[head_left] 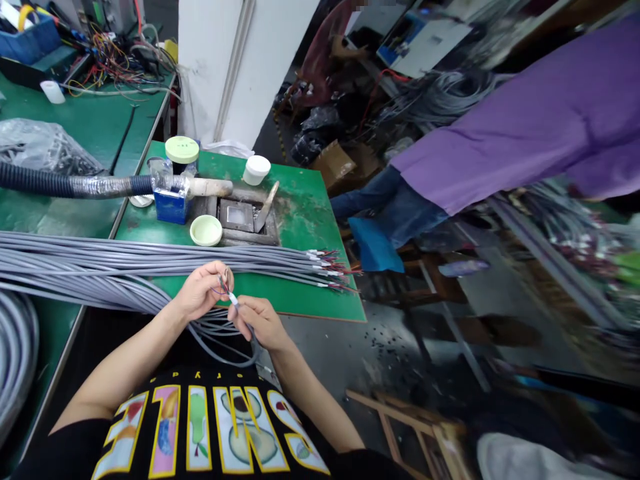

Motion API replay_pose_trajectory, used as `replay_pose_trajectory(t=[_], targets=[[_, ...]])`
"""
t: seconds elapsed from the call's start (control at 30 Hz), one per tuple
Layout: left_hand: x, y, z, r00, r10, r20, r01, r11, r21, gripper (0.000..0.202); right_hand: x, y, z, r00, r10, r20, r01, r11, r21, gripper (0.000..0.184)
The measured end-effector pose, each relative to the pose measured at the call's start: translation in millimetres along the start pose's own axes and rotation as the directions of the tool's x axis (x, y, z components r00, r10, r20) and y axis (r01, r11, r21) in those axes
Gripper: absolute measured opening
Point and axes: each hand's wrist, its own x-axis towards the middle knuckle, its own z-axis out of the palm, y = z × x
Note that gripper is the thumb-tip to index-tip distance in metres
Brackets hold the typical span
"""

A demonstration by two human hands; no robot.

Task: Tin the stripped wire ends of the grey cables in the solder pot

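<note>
My right hand (260, 321) grips a grey cable (255, 347) just behind its stripped end, where a white band (233, 299) wraps the jacket. Thin coloured wires (223, 283) fan out from that end, and the fingers of my left hand (204, 290) pinch some of them. Both hands are held close together in front of the bench edge. Behind them a bundle of grey cables (150, 259) lies across the green bench, its stripped ends (327, 267) with white bands and dark red wires pointing right.
A solder pot (239, 217) with a scraper (267, 208) sits in the bench beside a black hose (65, 183), a lidded jar (182, 150), a white tub (257, 170) and a shallow pale dish (206, 230). A person in purple (500, 127) stands at right. Coiled cable (17, 353) lies left.
</note>
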Motion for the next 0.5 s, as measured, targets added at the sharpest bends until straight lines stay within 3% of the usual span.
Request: replay_pose_trajectory(t=[0.23, 0.4, 0.5], targets=[[2.0, 5.8, -7.9, 1.000, -0.002, 0.031, -0.003, 0.987, 0.162, 0.017, 2.1, -1.9, 0.6, 1.000, 0.007, 0.008, -0.007, 1.000, 0.013, 0.042], [1.2, 13.3, -8.2, 0.991, 0.103, 0.084, -0.123, 0.949, 0.291, 0.025, 5.4, -7.3, -1.0, 0.998, -0.001, 0.059, 0.001, 1.000, 0.003, 0.040], [1.7, 14.0, -8.0, 0.989, 0.137, 0.061, -0.149, 0.945, 0.293, 0.025, 7.9, -13.1, -3.7, 0.999, -0.003, 0.039, 0.003, 1.000, -0.010, 0.030]])
